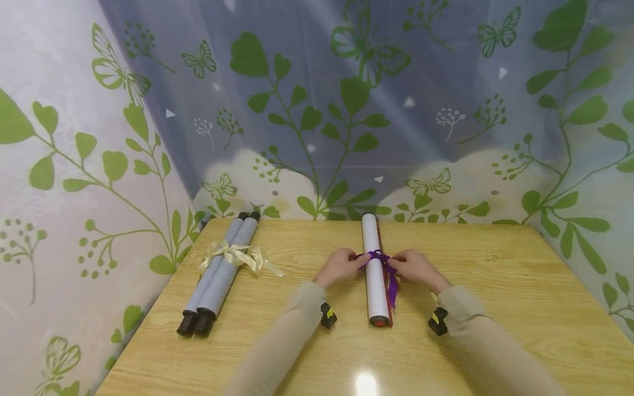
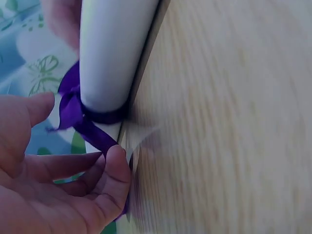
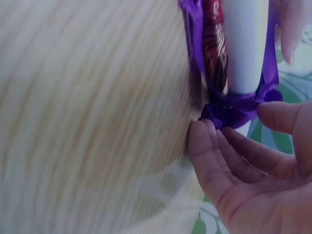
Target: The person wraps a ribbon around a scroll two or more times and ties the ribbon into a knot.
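Note:
A white rolled scroll (image 1: 377, 294) lies lengthwise on the table, a strip of its red patterned side (image 3: 214, 46) showing along the right. Round its middle runs a purple ribbon (image 1: 393, 289), knotted or looped on top, with a tail hanging down the right. From the left, my left hand (image 1: 342, 265) holds part of the ribbon in its curled fingers; in the left wrist view a length of ribbon (image 2: 95, 136) passes into them. My right hand (image 1: 416, 268) pinches the ribbon (image 3: 236, 111) on the other side, thumb and fingers at the loop.
Two grey-blue rolls (image 1: 229, 275) with black end caps lie side by side at the table's left, tied with a cream ribbon bow (image 1: 238, 256). A leaf-and-butterfly printed curtain (image 1: 317, 110) hangs behind the wooden table (image 1: 495, 275). Each wrist wears a small black camera.

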Demonstrator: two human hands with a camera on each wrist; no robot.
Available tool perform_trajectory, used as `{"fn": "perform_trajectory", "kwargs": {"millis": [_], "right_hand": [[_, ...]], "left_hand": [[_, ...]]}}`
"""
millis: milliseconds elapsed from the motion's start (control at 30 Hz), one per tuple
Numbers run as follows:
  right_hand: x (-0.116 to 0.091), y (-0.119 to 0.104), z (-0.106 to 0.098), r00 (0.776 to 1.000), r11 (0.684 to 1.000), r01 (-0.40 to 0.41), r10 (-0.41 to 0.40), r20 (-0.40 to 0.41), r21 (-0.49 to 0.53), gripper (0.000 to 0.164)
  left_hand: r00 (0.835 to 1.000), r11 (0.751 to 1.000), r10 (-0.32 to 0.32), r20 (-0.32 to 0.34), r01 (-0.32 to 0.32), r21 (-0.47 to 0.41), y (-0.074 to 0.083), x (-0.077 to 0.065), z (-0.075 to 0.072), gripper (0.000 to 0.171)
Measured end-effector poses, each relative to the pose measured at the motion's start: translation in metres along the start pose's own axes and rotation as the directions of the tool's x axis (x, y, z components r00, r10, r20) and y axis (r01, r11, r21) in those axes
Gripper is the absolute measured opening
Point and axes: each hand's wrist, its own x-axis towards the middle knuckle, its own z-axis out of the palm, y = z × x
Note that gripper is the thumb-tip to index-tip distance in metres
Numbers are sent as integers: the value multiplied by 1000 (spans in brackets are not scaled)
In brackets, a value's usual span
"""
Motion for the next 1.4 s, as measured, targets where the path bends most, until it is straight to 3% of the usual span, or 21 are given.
{"fn": "perform_trajectory", "kwargs": {"millis": [133, 333, 533, 667, 900, 1200, 1400], "right_hand": [[1, -4, 7, 1000, 1000, -14, 14, 17, 28, 35], [4, -6, 11, 1000, 1000, -10, 10, -15, 0, 29], [6, -8, 15, 999, 997, -36, 36, 13, 75, 26], [6, -12, 19, 999, 991, -42, 38, 37, 125, 23], [5, -19, 26, 998, 989, -27, 18, 60, 146, 23], [3, -32, 35, 999, 997, 5, -8, 44, 77, 28], [1, -34, 40, 994, 979, 36, -55, 91, 199, 31]], "left_hand": [[999, 999, -26, 36, 26, -21, 7, -3, 8, 49], [996, 998, 8, 84, -4, -56, 14, -6, 15, 52], [993, 997, 1, 122, 9, -83, 17, -7, 16, 47], [992, 999, 21, 125, -15, -47, 18, -7, 16, 46], [993, 999, -1, 118, 5, -37, 16, -11, 11, 51], [992, 995, -38, 117, 48, -84, 5, -19, 1, 48], [987, 991, -62, 147, 79, -109, -6, -23, -6, 44]]}}
